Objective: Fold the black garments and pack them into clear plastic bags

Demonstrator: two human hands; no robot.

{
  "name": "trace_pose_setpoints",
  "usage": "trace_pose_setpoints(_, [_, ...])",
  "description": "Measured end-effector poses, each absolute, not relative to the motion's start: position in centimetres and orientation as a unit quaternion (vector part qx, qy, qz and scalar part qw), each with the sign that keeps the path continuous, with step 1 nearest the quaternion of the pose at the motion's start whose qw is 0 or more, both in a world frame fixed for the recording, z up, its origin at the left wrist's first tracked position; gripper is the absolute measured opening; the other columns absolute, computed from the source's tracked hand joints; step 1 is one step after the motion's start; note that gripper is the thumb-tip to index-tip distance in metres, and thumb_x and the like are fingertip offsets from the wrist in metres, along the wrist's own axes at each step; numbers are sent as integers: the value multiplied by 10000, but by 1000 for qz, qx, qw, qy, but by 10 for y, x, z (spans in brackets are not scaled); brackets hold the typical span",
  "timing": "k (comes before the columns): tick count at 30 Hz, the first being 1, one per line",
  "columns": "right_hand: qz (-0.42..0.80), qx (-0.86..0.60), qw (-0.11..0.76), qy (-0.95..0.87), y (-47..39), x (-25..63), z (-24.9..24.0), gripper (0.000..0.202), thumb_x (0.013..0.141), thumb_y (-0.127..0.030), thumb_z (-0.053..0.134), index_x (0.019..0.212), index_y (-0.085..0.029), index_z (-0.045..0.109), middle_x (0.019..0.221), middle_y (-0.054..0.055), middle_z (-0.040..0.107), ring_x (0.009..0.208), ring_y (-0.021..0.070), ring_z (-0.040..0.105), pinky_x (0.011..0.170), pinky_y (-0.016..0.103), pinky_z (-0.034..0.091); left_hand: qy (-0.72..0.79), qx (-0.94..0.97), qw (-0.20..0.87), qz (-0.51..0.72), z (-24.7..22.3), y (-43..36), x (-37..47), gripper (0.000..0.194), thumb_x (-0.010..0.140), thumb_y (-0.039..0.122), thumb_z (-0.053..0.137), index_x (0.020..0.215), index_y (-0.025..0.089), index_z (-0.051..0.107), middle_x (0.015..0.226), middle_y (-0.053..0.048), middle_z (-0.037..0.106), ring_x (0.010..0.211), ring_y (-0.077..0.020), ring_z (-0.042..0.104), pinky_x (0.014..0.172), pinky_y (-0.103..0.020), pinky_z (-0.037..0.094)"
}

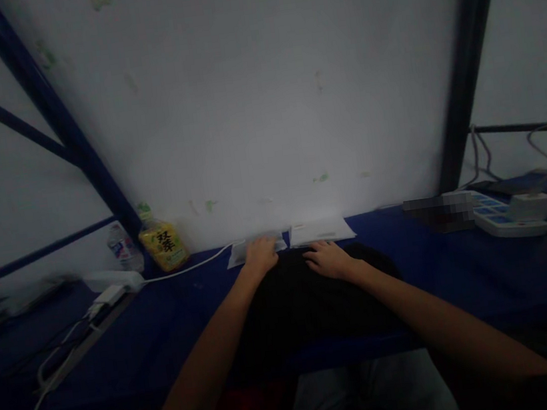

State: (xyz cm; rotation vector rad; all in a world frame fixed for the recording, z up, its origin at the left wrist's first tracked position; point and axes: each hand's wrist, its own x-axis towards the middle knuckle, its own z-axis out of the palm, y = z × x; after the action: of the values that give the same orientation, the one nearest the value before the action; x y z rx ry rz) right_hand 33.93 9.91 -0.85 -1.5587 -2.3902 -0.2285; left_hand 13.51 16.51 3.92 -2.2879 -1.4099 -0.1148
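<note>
A black cloth, its kind of garment unclear, lies spread on the blue tabletop in front of me. My right hand rests on its upper part, palm down with the fingers stretched out. My left hand lies at the cloth's far left corner, over a flat pale packet; its fingers point forward, and whether it pinches the cloth's edge is hard to see in the dim light. Just beyond my right hand sits a stack of white paper against the wall.
At the back left stand a bottle with a yellow label and a clear plastic bottle. A white power strip with a charger and cables lies left. Another power strip is at right. Blue metal posts frame the table.
</note>
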Motion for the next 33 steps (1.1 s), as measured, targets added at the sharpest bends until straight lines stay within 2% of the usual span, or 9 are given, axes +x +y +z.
trace_pose_setpoints(3, [-96,-512,148,-841,100,340,-8,367,942,-343,407,1188,-209,645,1191,118,609,1124,259,531,937,392,406,-505,-837,208,-23,31,182,143,389,851,218,560,1240,214,557,1148,-124,644,1035,-275,614,863,-365,458])
trace_pose_setpoints(6, [-95,-487,160,-853,102,342,-7,341,935,-304,420,1139,-185,665,1119,112,642,1060,232,565,942,356,396,-494,-845,201,-19,34,191,146,294,875,161,528,1155,218,600,1052,-96,678,978,-237,639,835,-313,458])
trace_pose_setpoints(8, [-93,-486,179,-850,103,343,-6,326,916,-284,450,1137,-172,662,1101,114,652,1042,230,576,946,345,394,-495,-843,207,-29,47,195,147,219,919,185,478,1088,198,616,1006,-99,682,965,-229,640,819,-300,454])
trace_pose_setpoints(11, [-82,-495,224,-835,106,345,-6,314,884,-260,495,1134,-155,655,1092,128,661,1051,242,579,949,348,402,-517,-822,229,-65,77,201,148,273,975,221,361,1080,131,596,961,-139,668,902,-242,644,754,-312,456])
trace_pose_setpoints(16, [50,-508,421,-750,123,360,0,333,878,-275,504,1170,-155,610,985,92,694,891,199,648,858,336,487,-494,-812,276,-139,124,192,168,279,979,208,351,1067,127,604,954,-126,655,874,-238,624,703,-311,437])
trace_pose_setpoints(21, [209,-432,614,-627,138,386,8,661,810,-476,582,1381,-213,378,927,39,665,680,161,667,592,286,554,-320,-856,354,-198,129,156,211,190,929,169,472,1055,174,614,999,-90,652,949,-231,578,728,-311,433])
trace_pose_setpoints(23, [230,-418,633,-610,138,394,9,690,770,-528,608,1349,-207,410,829,14,656,571,146,647,503,253,532,-278,-875,356,-176,121,145,226,188,907,134,483,1037,156,617,997,-98,647,955,-226,568,734,-309,439])
trace_pose_setpoints(27, [206,-456,627,-597,136,407,11,492,792,-548,552,1096,-162,588,539,-42,570,358,116,530,363,209,434,-269,-888,330,-174,99,134,245,182,902,161,475,1006,146,623,968,-103,638,939,-225,567,725,-308,457])
trace_pose_setpoints(33, [179,-439,590,-654,127,425,16,355,790,-374,540,1064,-166,628,604,-26,600,395,111,564,383,195,440,-264,-885,315,-220,67,127,248,288,968,335,428,1189,211,565,1012,-93,634,878,-196,593,639,-263,460])
